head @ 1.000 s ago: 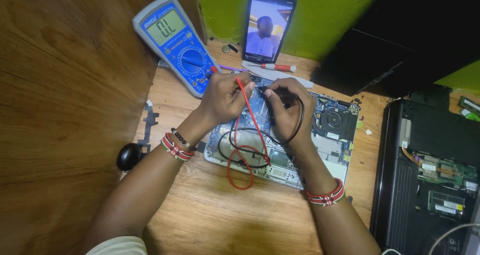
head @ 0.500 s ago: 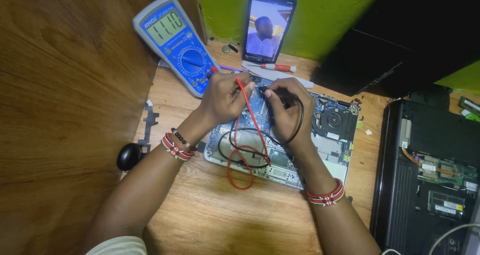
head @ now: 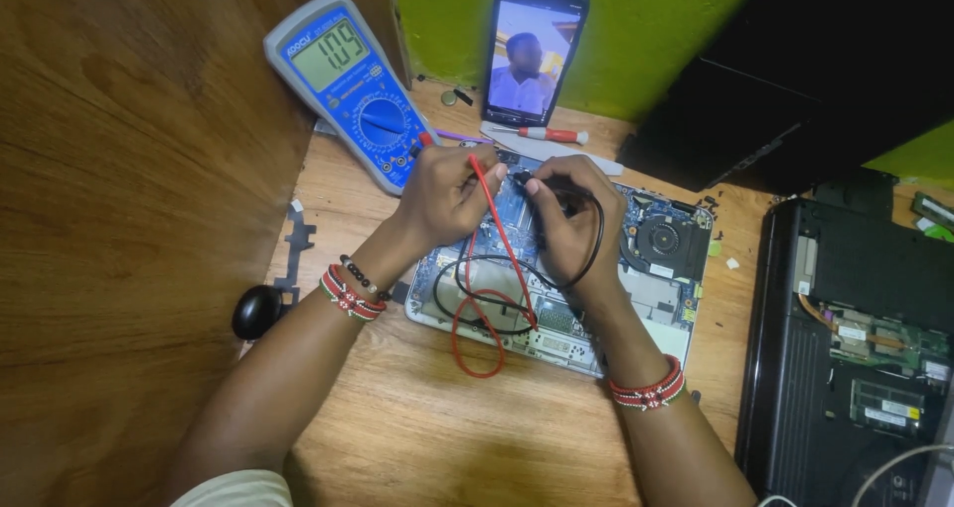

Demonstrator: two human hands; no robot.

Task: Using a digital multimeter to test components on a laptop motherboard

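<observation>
**benchrat:** Probing step in hand, I reckon. Left hand (head: 447, 194) pinches the thin red probe lead (head: 502, 239); right hand (head: 568, 224) grips the black probe lead (head: 596, 234). Both tips sit on the opened silver laptop's circuit board (head: 656, 288), mid-desk.

**solderjoe:** Blue-faced grey multimeter (head: 353, 84) leans just behind. Next move probably needs 2 steady tips while reading it.
</observation>
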